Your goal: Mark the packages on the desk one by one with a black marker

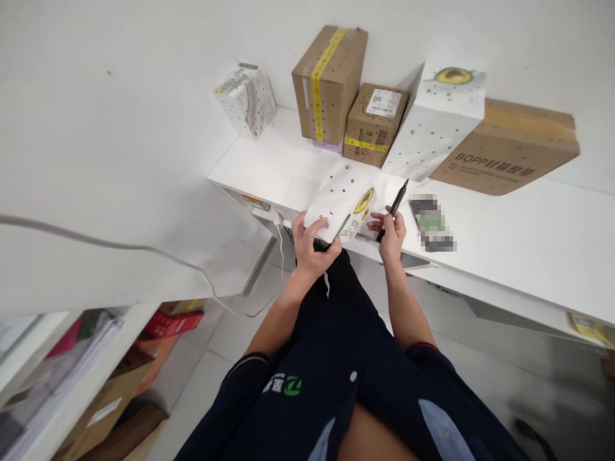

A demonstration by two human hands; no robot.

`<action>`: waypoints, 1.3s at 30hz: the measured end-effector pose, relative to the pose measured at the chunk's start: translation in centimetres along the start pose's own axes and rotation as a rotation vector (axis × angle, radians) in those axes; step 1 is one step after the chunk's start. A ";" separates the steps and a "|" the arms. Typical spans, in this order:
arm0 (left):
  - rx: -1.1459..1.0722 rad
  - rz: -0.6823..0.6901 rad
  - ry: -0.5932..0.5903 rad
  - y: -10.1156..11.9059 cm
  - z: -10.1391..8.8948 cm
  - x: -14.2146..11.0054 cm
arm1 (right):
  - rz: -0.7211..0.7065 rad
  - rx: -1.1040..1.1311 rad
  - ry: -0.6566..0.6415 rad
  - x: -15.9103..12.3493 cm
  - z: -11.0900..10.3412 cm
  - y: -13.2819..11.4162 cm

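A flat white box with an avocado print [342, 197] lies at the front edge of the white shelf [504, 237]. My left hand [312, 246] grips its near left corner, fingers curled over the edge. My right hand [391, 232] holds a black marker pen [393, 208] upright beside the box's right side, tip pointing down towards the shelf edge.
Behind stand a tall taped cardboard box [329, 83], a smaller labelled carton [373, 123], a big white avocado box [439, 121], a brown flat carton [509, 148] and a small white box [246, 99]. A blurred dark item [431, 224] lies right of my hand. Lower left shelves hold cartons [110, 397]. A grey cable [144, 250] hangs across.
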State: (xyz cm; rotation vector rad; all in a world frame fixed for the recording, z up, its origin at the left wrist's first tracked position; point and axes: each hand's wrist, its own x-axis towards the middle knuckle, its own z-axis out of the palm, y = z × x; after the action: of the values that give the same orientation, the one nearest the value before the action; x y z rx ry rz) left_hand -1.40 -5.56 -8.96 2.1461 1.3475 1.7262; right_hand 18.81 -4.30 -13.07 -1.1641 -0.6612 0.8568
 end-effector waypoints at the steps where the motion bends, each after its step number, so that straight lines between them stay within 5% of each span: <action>1: 0.005 0.040 0.019 -0.1 0.0 0.0 | -0.004 0.006 0.007 0.0 0.0 0.1; 7: 0.061 0.146 0.083 0.2 0.0 0.8 | -0.047 -0.077 -0.008 -0.3 0.2 0.4; 13: 0.179 -0.030 -0.140 -0.3 0.7 2.7 | -0.087 -0.118 0.017 -0.5 0.1 0.5; 17: 0.152 -0.153 -0.164 -1.1 0.8 4.2 | -0.084 -0.146 0.028 -0.3 0.0 0.7; 22: 0.149 -0.089 -0.213 -1.8 1.3 5.5 | -0.090 -0.152 0.028 -0.2 0.1 0.7; 26: 0.217 0.050 -0.355 -1.6 2.6 3.9 | -0.079 -0.108 0.045 -0.1 -0.1 0.6; 31: 0.244 0.225 -0.527 -2.4 4.4 -0.9 | -0.078 -0.084 0.067 0.2 -0.4 0.8; 39: 0.215 0.172 -0.532 -2.5 4.5 -2.7 | -0.066 -0.121 0.019 0.5 -0.6 0.6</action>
State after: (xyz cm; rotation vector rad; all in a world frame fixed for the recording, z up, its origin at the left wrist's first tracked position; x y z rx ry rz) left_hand 0.90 -3.85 -14.02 2.6429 1.2644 0.9598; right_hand 19.37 -4.10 -13.83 -1.2504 -0.7402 0.7576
